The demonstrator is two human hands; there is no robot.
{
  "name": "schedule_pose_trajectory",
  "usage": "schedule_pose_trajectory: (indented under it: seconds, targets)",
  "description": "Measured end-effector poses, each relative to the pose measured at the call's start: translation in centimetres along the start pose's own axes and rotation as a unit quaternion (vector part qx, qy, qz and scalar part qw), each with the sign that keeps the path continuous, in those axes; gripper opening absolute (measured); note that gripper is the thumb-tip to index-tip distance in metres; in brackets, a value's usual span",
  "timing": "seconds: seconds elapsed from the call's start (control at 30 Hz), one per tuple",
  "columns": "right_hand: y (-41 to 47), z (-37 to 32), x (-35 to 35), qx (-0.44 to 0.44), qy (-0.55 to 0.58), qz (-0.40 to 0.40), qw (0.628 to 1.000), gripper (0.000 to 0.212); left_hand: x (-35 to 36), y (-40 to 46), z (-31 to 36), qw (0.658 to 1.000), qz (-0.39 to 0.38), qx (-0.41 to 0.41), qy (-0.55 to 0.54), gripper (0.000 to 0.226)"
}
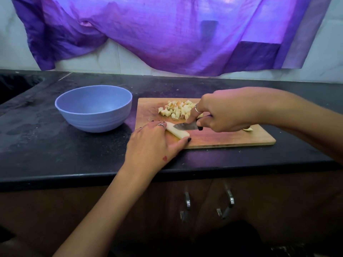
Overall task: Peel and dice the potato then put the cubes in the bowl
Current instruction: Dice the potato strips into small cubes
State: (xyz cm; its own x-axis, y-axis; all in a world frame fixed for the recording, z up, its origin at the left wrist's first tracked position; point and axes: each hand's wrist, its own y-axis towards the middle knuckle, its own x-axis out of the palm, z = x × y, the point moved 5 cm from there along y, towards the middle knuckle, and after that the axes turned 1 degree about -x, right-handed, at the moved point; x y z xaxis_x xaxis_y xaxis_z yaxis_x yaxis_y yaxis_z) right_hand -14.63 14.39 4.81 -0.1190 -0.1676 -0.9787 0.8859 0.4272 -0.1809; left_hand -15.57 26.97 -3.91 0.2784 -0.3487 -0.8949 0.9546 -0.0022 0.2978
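On the black countertop (55,145) sits a wooden cutting board (232,138), with an empty blue bowl (93,108) at its nine o'clock. Diced potato cubes (176,109) are heaped at the board's twelve o'clock. The left hand (154,140) pinches a peeled potato slab (177,133) (thumb on its near edge). The right hand (222,110) clenches the knife (185,126), blade on the slab beside the left fingers (161,125); a slip there could nick them
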Motion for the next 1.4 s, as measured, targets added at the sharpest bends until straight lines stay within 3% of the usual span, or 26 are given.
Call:
schedule_pose_trajectory:
  seconds: [0.17, 0.37, 0.5, 0.77, 0.97, 1.23, 1.4]
  targets:
    - [-0.7, -1.0, 0.3, -0.024, -0.038, 0.018, 0.999, 0.036, 0.0, -0.1, -0.1, 1.000, -0.009, -0.001, -0.004, 0.067]
    - [-0.9, -0.5, -0.7, -0.012, -0.064, -0.044, 0.997, 0.033, -0.1, 0.0, -0.2, 0.999, -0.008, 0.016, -0.035, 0.071]
    - [-1.6, -0.8, 0.8, -0.032, -0.088, 0.062, 0.994, 0.031, 0.0, 0.1, -0.2, 0.999, -0.004, 0.024, -0.046, 0.069]
    - [-3.6, 0.6, 5.4, -0.022, -0.006, 0.143, 0.989, 0.041, 0.2, 0.0, -0.3, 0.999, 0.002, 0.018, -0.029, 0.064]
    - [-5.7, 2.6, 6.0, 0.010, 0.088, 0.097, 0.991, 0.037, 0.1, 0.0, -0.2, 0.999, -0.005, 0.018, -0.027, 0.065]
    - [-3.5, 0.5, 6.9, 0.004, -0.068, 0.162, 0.984, 0.055, 0.2, 0.0, -0.2, 0.999, 0.014, 0.023, -0.042, 0.067]
    - [-1.9, 1.8, 7.2, 0.040, -0.084, 0.179, 0.979, 0.055, 0.3, -0.1, -0.4, 0.999, 0.012, 0.021, -0.036, 0.069]
